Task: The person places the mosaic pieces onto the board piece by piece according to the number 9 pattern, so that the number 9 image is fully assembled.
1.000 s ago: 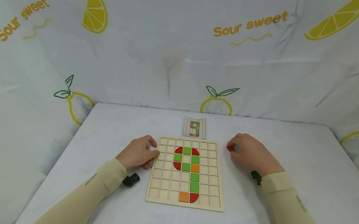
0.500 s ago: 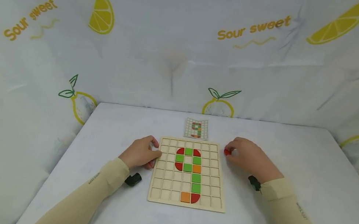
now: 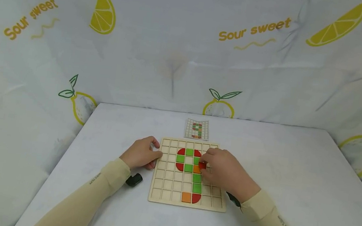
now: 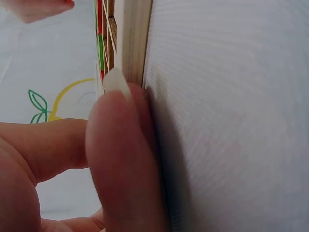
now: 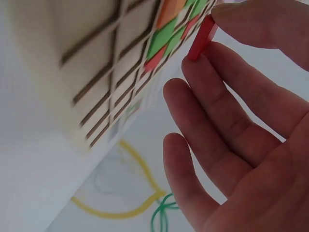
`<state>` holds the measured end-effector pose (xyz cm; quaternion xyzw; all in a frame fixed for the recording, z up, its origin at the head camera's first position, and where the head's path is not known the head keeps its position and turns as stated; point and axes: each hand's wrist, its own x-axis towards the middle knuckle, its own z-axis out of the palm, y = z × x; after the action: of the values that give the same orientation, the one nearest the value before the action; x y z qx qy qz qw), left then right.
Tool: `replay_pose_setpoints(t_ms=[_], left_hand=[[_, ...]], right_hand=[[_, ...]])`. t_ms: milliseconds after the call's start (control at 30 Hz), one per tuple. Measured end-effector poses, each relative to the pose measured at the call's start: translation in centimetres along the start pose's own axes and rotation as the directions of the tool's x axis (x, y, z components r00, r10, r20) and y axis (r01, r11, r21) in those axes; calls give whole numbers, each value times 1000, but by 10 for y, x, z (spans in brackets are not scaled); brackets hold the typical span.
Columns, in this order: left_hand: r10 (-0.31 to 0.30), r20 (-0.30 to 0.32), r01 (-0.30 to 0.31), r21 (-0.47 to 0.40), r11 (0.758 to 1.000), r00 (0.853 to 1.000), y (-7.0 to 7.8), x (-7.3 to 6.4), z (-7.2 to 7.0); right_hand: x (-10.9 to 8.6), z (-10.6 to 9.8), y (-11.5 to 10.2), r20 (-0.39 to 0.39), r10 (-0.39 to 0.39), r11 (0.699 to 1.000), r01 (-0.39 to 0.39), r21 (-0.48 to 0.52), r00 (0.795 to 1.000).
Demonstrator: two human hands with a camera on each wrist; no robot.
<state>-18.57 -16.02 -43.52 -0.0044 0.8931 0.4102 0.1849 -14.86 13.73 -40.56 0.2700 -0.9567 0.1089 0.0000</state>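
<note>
A light wooden grid board (image 3: 168,186) lies flat on the table, with green, red and orange tiles forming a 9 shape. At its left edge my left hand (image 3: 140,154) rests, the thumb tip touching the rim and the other fingers loosely bent. The left wrist view has the thumb (image 4: 120,140) against the board's side. My right hand (image 3: 226,170) is over the board's right half. Between thumb and fingertips it pinches a small red tile (image 5: 202,38), held on edge near the orange tile (image 3: 197,169). That hand covers part of the right-hand squares.
A small printed card (image 3: 197,129) with a similar coloured pattern lies behind the board. The white table (image 3: 126,121) ends at a cloth backdrop (image 3: 162,43) printed with lemons. Black wrist cameras hang under both sleeves.
My right hand has moved left from the table beside the board to above its tiles, carrying the red tile. The left hand has stayed at the board's left edge.
</note>
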Motion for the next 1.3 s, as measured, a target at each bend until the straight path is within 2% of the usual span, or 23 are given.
replay_pose_setpoints(t_ms=[200, 367, 467, 667, 967, 1300], left_hand=[[2, 0, -2, 4, 1000, 1000, 1, 3, -2], [0, -4, 0, 20, 1000, 1000, 1, 5, -3], [0, -5, 0, 25, 1000, 1000, 1, 5, -3], [6, -5, -6, 33, 999, 1000, 2, 2, -4], [-1, 1, 1, 25, 1000, 1000, 2, 0, -3], [-10, -2, 10, 26, 1000, 1000, 0, -1, -2]], right_hand=[[-11, 7, -29, -51, -111, 994, 110, -20, 993], [-20, 15, -49, -118, -214, 976, 216, 0, 970], [-23, 21, -59, -139, -246, 969, 249, 3, 959], [-25, 30, -70, -125, -255, 966, 258, 4, 959], [-26, 33, -76, -45, -220, 975, 221, 20, 974], [-26, 35, -78, -29, -210, 977, 211, 21, 977]])
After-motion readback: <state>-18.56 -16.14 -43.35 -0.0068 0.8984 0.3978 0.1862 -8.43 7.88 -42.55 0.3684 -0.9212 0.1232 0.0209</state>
